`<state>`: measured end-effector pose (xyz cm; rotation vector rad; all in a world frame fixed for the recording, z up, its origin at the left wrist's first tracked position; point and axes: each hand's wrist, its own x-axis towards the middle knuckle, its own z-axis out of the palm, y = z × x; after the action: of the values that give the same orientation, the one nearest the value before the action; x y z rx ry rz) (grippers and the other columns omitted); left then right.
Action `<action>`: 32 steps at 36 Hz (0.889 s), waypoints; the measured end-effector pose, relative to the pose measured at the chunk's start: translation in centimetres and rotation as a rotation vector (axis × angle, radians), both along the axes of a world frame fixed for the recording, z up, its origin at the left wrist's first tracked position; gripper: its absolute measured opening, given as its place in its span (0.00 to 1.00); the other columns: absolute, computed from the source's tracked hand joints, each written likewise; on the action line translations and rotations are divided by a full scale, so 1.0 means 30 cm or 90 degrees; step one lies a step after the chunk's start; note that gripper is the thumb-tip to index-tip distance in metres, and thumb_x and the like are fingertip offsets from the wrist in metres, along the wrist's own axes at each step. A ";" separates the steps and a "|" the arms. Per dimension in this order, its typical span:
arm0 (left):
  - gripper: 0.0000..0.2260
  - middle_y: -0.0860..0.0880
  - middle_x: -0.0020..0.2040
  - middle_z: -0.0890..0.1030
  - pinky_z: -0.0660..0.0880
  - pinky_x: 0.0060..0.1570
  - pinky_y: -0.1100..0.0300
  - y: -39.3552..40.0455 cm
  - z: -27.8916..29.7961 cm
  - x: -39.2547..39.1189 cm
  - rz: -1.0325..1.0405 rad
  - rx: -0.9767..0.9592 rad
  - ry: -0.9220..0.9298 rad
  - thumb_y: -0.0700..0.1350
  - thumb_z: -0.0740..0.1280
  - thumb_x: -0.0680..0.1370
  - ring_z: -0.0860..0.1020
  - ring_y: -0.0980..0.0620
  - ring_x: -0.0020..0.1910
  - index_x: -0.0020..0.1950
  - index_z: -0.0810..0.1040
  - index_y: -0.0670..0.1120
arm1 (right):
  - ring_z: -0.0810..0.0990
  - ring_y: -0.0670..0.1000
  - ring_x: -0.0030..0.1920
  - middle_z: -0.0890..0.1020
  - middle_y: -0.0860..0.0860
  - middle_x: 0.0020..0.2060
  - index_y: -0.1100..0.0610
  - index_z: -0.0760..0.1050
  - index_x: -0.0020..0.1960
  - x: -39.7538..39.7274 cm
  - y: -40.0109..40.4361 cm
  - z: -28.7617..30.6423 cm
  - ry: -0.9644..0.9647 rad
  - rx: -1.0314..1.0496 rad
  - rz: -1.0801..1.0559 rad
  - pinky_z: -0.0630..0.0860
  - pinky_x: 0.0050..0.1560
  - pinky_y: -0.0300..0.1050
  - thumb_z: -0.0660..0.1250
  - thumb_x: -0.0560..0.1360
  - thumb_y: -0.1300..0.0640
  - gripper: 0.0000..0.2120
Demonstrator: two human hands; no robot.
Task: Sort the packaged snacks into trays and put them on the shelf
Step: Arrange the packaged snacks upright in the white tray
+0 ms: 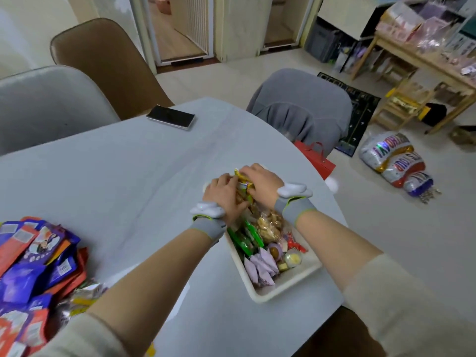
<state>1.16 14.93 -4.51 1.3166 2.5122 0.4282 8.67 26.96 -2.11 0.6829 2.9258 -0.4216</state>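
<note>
Both hands meet at the far end of a white tray [288, 286] on the grey table [128, 176] — the left hand [222, 193] and right hand [262, 182] hold yellow snack packets [243, 182] between them. Nearer in the tray lie green packets [244, 239], a clear bag of nuts [270, 225] and lilac sachets [260, 267]. A heap of purple and orange packets [38, 266] sits at the table's left edge — a phone [170, 116] lies far across.
</note>
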 end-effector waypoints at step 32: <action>0.14 0.48 0.59 0.78 0.70 0.60 0.54 -0.554 0.069 -0.114 0.181 0.157 -0.079 0.48 0.64 0.78 0.74 0.47 0.61 0.62 0.76 0.46 | 0.76 0.60 0.55 0.78 0.57 0.54 0.57 0.76 0.55 -0.074 -0.257 0.123 0.073 -0.002 -0.010 0.73 0.52 0.49 0.63 0.76 0.56 0.10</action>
<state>-2.26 -1.71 -2.44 0.9711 2.6101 0.8780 6.46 19.24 1.60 0.7040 3.0277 -0.4813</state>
